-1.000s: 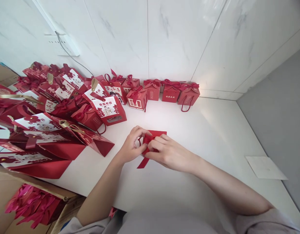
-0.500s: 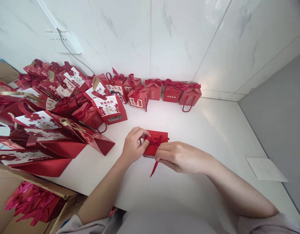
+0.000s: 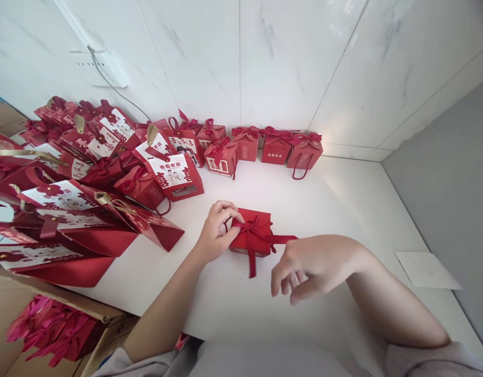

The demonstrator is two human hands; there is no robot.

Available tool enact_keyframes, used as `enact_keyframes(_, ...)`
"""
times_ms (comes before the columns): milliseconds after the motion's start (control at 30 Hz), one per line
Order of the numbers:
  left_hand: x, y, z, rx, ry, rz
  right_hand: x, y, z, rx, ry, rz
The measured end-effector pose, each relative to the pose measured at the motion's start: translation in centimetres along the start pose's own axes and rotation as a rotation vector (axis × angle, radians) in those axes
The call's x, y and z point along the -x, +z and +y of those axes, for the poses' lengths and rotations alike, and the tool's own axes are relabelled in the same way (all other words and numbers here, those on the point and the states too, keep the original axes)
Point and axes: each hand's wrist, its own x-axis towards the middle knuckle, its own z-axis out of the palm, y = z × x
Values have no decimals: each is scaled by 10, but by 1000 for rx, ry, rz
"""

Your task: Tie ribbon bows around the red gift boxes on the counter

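Note:
A small red gift box (image 3: pixel 241 243) stands on the white table in front of me, with a red ribbon (image 3: pixel 260 238) tied in a bow across its top. My left hand (image 3: pixel 221 230) is at the box's left side, thumb and forefinger pinched on the ribbon's loop. One ribbon tail hangs down the box's near face; another stretches right, its tip reaching the back of my right hand (image 3: pixel 310 267). That hand is off the box, to its right and nearer me, fingers bent downward and apart with nothing seen in them.
Red boxes with bows (image 3: pixel 276 149) line the wall. Red gift bags and boxes (image 3: pixel 72 209) crowd the table's left. A cardboard carton (image 3: pixel 103 317) at lower left holds more ribboned boxes. A white sheet (image 3: pixel 427 269) lies at right; a cable (image 3: pixel 118 91) runs down the wall.
My right hand has let go of the ribbon and drawn back from the box, toward me and to the right. The ribbon tails now spread apart. My left hand has stayed on the bow.

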Motion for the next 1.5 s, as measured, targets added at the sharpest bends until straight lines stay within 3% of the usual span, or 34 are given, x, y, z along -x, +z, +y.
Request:
enact_keyframes(67,0,-2,2,23,-25,-51,4,-12,5,-93,45,96)
enact_keyframes(233,0,-1,3,-10,-85,-39,-10,-28,27,29,167,729)
enact_keyframes(333,0,0,4,-8,-83,-34,-26,-25,38,74,160,851)
enact_keyframes(533,2,-1,10,104,-58,-132,-38,-15,39,35,180,854)
enact_keyframes(700,2,-3,8,150,-26,-162,-36,-14,38,138,106,815)
enact_keyframes(833,2,-3,5,92,-36,-137,-32,-13,34,193,113,774)
enact_keyframes(1167,1,11,8,-7,-42,-19,-34,6,9,518,281,815)
enact_keyframes(1300,1,8,5,18,-47,-69,-26,-2,10,604,135,736)
enact_keyframes(1400,-1,4,3,72,-45,-149,-22,-11,16,684,-41,709)
enact_keyframes(1500,-3,0,0,121,-36,-251,-24,-14,20,654,-105,684)
